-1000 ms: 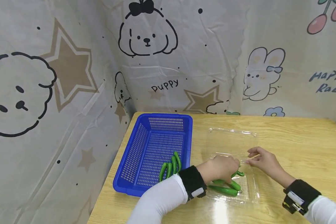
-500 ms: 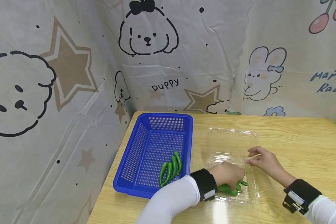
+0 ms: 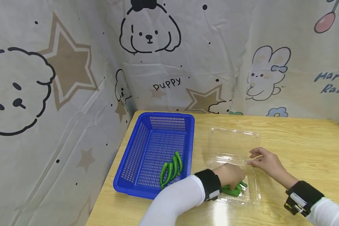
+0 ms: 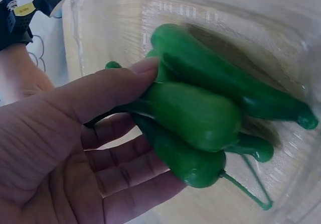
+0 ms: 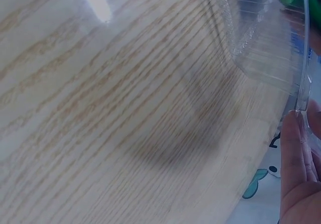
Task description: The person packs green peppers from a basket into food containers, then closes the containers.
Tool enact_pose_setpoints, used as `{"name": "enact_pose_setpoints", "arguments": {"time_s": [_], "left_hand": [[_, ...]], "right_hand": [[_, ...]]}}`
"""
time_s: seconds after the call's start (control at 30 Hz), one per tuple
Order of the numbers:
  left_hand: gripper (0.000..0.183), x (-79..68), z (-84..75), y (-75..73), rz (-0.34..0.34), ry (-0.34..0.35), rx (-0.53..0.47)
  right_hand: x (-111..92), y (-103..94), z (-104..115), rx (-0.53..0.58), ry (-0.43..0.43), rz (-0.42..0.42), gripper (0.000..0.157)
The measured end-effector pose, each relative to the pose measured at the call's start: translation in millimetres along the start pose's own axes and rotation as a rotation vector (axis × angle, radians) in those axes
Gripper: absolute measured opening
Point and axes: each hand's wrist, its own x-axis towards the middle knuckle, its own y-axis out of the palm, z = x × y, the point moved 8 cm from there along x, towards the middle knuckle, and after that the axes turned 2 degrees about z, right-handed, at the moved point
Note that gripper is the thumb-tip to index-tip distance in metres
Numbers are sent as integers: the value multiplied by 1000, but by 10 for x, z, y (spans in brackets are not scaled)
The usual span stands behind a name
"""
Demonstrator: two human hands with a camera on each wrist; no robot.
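In the head view, a clear plastic clamshell box (image 3: 253, 191) lies with its lid folded back, several green peppers (image 3: 232, 191) in its near half. My left hand (image 3: 230, 175) reaches down into that half. The left wrist view shows its thumb on a green pepper (image 4: 195, 116), with the fingers under the pepper beside it; a longer pepper (image 4: 225, 76) lies alongside, against the clear plastic. At the box's right side, my right hand (image 3: 268, 161) pinches the rim between thumb and fingers, as the right wrist view also shows at the clear edge (image 5: 304, 83).
Left of the box stands a blue perforated basket (image 3: 192, 138) with several green peppers (image 3: 169, 169) inside. Both sit on a wooden table (image 3: 299, 138). A patterned cloth (image 3: 169, 69) hangs behind and along the left side.
My left hand has moved right and toward the near edge within the box, then stayed nearly in place on the peppers. My right hand keeps its place at the rim.
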Motion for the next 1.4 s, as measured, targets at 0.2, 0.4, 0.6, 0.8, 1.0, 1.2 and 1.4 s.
{"name": "enact_pose_setpoints", "arguments": {"time_s": [0.2, 0.4, 0.6, 0.8, 1.0, 1.2, 1.4], "left_hand": [[27, 39, 16, 9, -9, -21, 9], [28, 54, 40, 40, -23, -22, 27], [31, 30, 84, 29, -36, -29, 12], [28, -34, 96, -13, -36, -24, 53], [19, -108, 75, -141, -76, 4, 133], [31, -205, 108, -226, -53, 38, 25], [34, -332, 175, -306, -37, 37, -67]], "right_hand": [[-14, -17, 13, 5, 2, 1, 44], [-16, -25, 39, -3, -3, 0, 43], [-22, -25, 25, 3, -1, 3, 43], [-37, -44, 11, 13, -7, -1, 43], [-48, -82, -2, -7, -18, -16, 44], [-47, -71, -12, -11, -17, -9, 43], [-45, -58, -12, -9, -6, -8, 44]]}}
